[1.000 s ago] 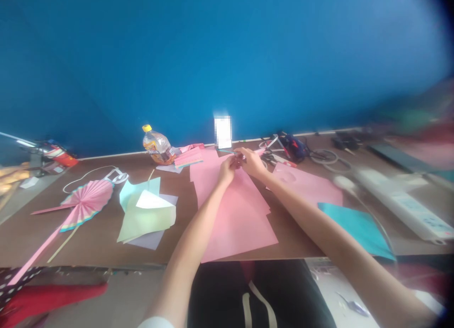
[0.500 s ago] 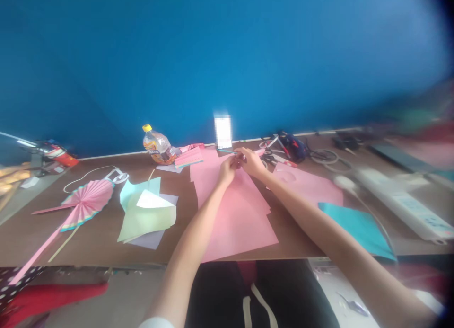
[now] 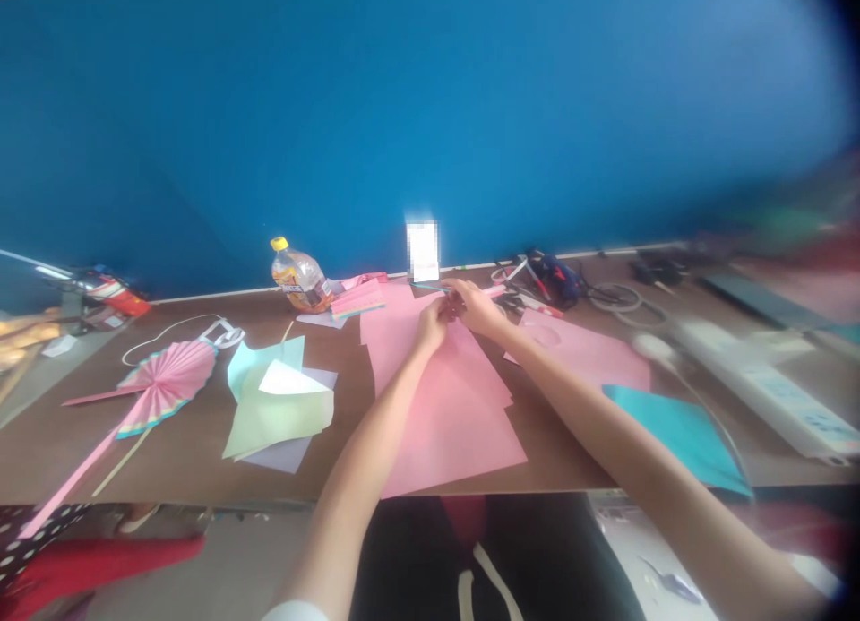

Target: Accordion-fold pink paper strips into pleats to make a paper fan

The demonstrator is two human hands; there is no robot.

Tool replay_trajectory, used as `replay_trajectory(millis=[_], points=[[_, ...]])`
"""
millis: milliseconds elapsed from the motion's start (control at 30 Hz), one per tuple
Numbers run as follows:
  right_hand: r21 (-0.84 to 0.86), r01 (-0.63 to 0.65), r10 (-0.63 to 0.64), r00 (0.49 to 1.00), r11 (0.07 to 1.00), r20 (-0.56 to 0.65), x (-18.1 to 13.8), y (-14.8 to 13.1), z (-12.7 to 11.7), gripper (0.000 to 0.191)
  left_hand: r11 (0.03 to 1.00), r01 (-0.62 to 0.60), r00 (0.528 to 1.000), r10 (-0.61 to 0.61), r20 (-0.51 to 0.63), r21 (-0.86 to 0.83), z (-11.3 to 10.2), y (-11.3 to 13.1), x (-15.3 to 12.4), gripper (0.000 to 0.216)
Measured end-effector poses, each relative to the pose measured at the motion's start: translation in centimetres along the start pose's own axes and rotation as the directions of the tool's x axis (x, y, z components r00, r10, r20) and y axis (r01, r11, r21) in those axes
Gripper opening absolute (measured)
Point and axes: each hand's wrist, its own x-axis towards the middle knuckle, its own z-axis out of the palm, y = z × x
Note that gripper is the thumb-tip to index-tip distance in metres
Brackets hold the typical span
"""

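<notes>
The left hand (image 3: 431, 326) and right hand (image 3: 476, 308) curl close together over pink paper (image 3: 444, 424) on the table (image 3: 183, 460); I can't tell if they pinch anything. The paper looks light, bendy and easy to tear: hold its edges softly.
</notes>
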Motion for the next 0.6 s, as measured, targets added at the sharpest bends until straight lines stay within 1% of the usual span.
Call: replay_trajectory(millis=[133,400,600], points=[[0.002,-0.005,0.005,1.000,1.000,-0.014,0.06,0.07,0.18,0.056,1.000,0.009,1.000,-0.009,0.000,-0.010,-0.02,-0.07,0.01,0.030],[-0.006,0.014,-0.014,1.000,1.000,0.004,0.15,0.82,0.34,0.060,1.000,0.009,1.000,-0.009,-0.001,0.011,0.12,0.30,-0.16,0.027],[-0.048,0.016,-0.015,0.999,0.999,0.032,0.04,0.63,0.40,0.064,1.000,-0.004,1.000,0.004,0.005,0.012,0.13,0.14,-0.11,0.026]])
